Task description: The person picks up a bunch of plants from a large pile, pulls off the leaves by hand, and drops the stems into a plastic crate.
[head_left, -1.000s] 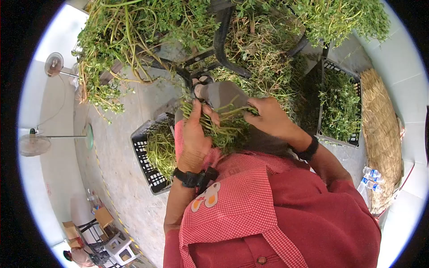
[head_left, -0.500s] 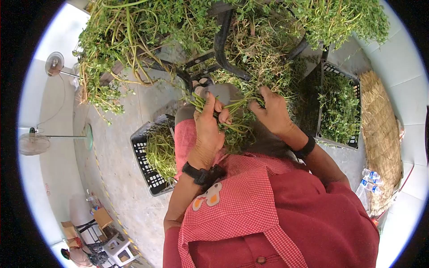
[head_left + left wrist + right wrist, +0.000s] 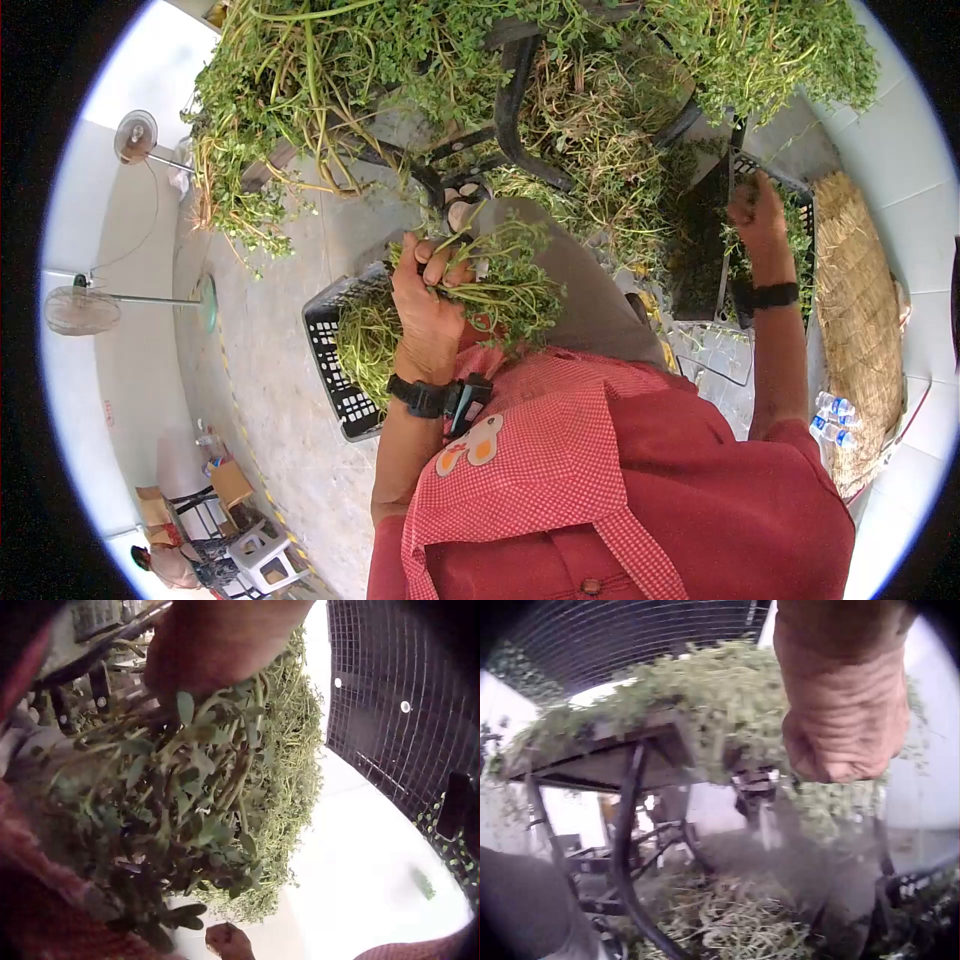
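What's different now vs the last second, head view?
The right hand has left the bunch and swung out to the person's right, over the right crate; blur hides whether it holds anything. The left hand has shifted slightly left. Unchanged: it grips the bunch; the left crate and both fans stay put.

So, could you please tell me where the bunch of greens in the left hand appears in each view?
Head: the bunch of greens is near the middle, its stems gripped by the left hand.
Left wrist: it fills much of the left and centre, dark and close to the camera.
Right wrist: I cannot see it there.
Shared landmark: the heaped greens, topmost in head, behind the bunch in left wrist, across the upper middle in right wrist.
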Tool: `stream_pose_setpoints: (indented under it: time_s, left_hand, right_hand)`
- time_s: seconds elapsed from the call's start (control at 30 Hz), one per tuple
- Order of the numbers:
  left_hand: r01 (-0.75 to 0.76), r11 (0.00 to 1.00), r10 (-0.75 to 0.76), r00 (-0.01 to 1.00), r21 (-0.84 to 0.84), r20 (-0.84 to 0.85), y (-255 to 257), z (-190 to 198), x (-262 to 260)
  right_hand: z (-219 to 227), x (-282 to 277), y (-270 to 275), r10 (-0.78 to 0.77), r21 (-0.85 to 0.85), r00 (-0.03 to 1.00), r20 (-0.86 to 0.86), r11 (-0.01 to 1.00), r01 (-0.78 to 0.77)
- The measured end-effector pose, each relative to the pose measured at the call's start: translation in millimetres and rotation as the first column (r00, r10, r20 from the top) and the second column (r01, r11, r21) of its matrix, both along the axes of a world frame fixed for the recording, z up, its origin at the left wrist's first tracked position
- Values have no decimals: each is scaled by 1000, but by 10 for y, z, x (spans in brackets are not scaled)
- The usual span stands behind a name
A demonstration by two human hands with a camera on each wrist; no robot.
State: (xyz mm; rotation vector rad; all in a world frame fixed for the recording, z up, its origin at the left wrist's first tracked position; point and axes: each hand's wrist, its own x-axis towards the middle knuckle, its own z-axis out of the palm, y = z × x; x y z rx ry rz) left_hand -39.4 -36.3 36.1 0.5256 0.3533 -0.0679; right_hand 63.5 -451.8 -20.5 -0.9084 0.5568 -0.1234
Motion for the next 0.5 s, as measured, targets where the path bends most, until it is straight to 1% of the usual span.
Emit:
stream_pose_setpoints:
  time_s: [0.03,0.07,0.1,0.13,0.17,0.2,0.23,0.27,0.3,0.33,0.37,0.4,0.43,0.47,0.5]
  left_hand:
    - [30,999,-30,999,-11,17,0,2,5]
    - [28,1000,-28,999,-12,19,-13,27,6]
    - [22,999,-22,1000,-46,5,-35,69,-4]
    - [16,997,-16,1000,-79,-9,-49,93,-16]
    - [14,997,-15,1000,-79,-9,-54,90,-29]
    - [19,999,-21,999,-41,-38,-60,86,-31]
    - [25,1000,-25,998,-2,-66,-71,83,-17]
    - [24,1000,-24,997,-1,-68,-94,87,-11]
    - [22,1000,-23,997,-13,-79,-126,93,-8]
    - [22,999,-24,996,-23,-87,-154,97,7]
    - [28,999,-30,996,-20,-88,-166,98,21]
    - [41,999,-42,996,-22,-77,-167,100,24]
    - [49,999,-50,997,-23,-66,-160,100,20]
    - [45,999,-46,996,-20,-71,-145,93,11]
    - [61,998,-62,997,-27,-56,-126,81,0]
  right_hand:
    - [-325,76,-544,-22,-49,999,35,999,24]
    - [-638,132,-1009,-41,-95,997,69,994,47]
    - [-688,125,-1101,-39,-95,997,69,994,45]
    - [-708,93,-1158,11,-404,1000,-12,915,-15]
    - [-733,55,-1217,32,-667,994,-103,739,-93]
    - [-758,44,-1270,25,-855,981,-193,487,-180]
    - [-767,57,-1292,-11,-946,962,-271,185,-265]
    - [-834,55,-1330,-74,-930,939,-337,-129,-344]
    - [-1023,227,-1213,133,-954,955,-264,111,-279]
    - [-1210,412,-1064,306,-903,943,-128,357,-239]
    - [-745,270,-469,460,-500,882,103,790,-354]
    - [-91,77,208,684,-809,726,66,462,-362]
    - [292,-53,706,735,-866,677,42,365,-342]
    - [549,-168,1037,800,-829,597,62,375,-415]
    - [719,-234,1294,860,-904,497,116,299,-307]
